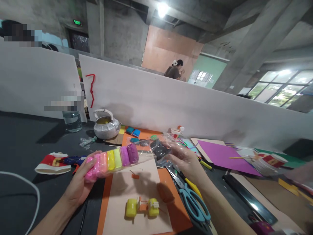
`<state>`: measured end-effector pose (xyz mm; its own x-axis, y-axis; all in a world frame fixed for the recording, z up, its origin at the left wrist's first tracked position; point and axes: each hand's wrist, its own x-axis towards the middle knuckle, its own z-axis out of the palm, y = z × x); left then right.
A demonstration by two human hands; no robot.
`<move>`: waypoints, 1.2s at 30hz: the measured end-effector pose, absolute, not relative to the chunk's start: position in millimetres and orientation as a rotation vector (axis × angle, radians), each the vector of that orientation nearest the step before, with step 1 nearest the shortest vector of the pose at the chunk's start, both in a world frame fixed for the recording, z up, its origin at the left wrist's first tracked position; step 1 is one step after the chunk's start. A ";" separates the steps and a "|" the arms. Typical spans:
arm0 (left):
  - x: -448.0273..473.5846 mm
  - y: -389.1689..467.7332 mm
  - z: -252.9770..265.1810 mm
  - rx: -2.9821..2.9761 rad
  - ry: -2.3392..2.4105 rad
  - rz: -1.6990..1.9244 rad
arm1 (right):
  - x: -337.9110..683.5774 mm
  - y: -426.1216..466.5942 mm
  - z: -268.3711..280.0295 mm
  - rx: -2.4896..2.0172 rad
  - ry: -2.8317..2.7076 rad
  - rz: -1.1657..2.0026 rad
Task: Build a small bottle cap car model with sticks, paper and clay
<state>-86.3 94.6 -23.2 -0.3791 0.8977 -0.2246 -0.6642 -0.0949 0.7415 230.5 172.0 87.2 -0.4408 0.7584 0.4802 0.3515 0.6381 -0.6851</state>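
Note:
My left hand [79,184] is closed around one end of a strip of wrapped modelling clay [111,160] in pink, orange, yellow, pale green and purple. Clear wrapping stretches from its purple end toward my right hand [184,160], whose fingers are closed on the plastic wrapper [168,138], slightly blurred. A black clay block [158,148] shows in the plastic beside those fingers. Below both hands, a small model with yellow clay parts [132,208] and an orange middle lies on a beige sheet [117,222]. Blue-handled scissors [194,202] lie beside my right forearm.
A metal kettle [107,128] and a water container [72,121] stand at the back left, before a white partition [146,94]. A flattened red-and-white paper cup [53,163] lies left. Purple paper [227,156], a black elongated object [249,195] and a paper tub [269,163] are right.

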 end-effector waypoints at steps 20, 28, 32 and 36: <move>-69.7 88.0 -5.1 0.167 1.001 1.636 | 236.5 181.1 65.8 -0.615 -2.078 -0.752; -64.4 86.2 -13.1 0.185 0.977 1.617 | 221.0 181.1 56.2 -0.742 -1.967 -0.553; -64.8 85.6 -19.9 0.234 0.981 1.596 | 213.0 179.1 57.7 -0.807 -1.886 -0.272; -58.8 84.7 -24.0 0.487 0.991 1.381 | 214.4 176.0 59.8 -0.831 -1.771 -0.051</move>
<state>-58.8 84.7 -24.0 -0.1056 0.9504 -0.2925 -0.5810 0.1798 0.7938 214.4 176.0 59.8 -0.1283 0.5046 0.8538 0.5530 0.7510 -0.3608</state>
